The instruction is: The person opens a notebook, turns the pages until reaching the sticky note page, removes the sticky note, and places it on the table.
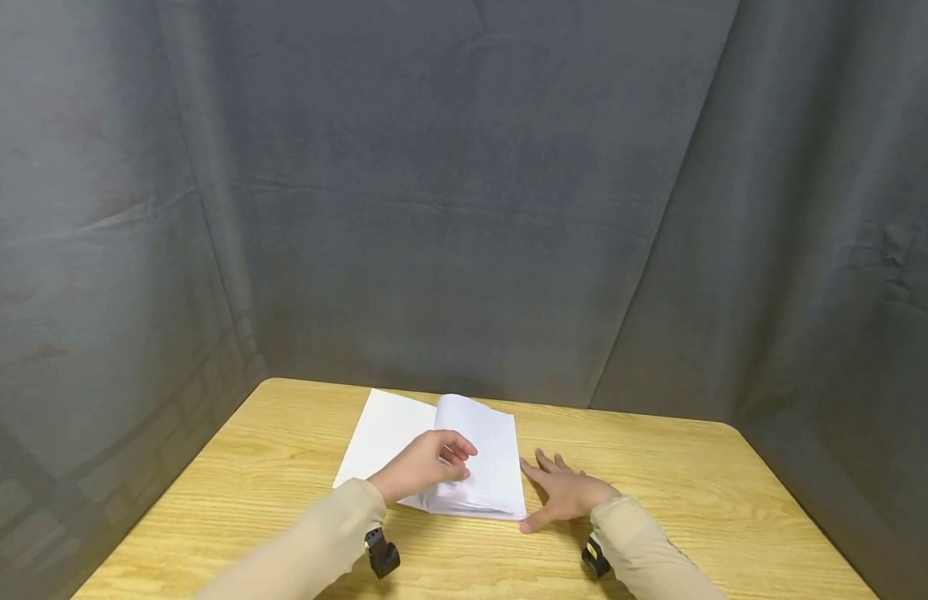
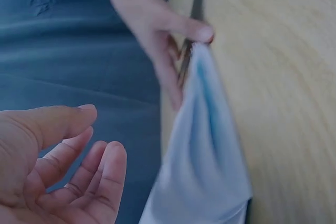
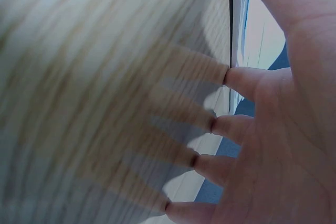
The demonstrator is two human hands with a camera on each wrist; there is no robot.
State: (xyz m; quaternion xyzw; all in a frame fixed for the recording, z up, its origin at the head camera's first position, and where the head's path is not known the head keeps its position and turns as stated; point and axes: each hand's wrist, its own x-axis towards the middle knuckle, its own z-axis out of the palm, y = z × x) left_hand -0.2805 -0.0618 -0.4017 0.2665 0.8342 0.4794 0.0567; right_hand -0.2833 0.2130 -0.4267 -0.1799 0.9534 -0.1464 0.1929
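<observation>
An open notebook (image 1: 482, 437) with white pages lies on the wooden table, its left side flat and a thicker stack of pages on the right. One page near the spine bows upward. Above the right-hand pages hovers my left hand (image 1: 426, 465), its fingers loosely curved; in the left wrist view the thumb and fingers stand apart with nothing between them. My right hand (image 1: 567, 493) is spread at the notebook's right edge. In the right wrist view its fingertips (image 3: 233, 80) touch the tabletop, the nearest one beside the notebook's edge.
The wooden table (image 1: 681, 492) has rounded far corners. Grey cloth (image 1: 449, 208) hangs behind it and on both sides. A black strap device (image 1: 381, 553) sits on the left wrist, another (image 1: 595, 557) on the right.
</observation>
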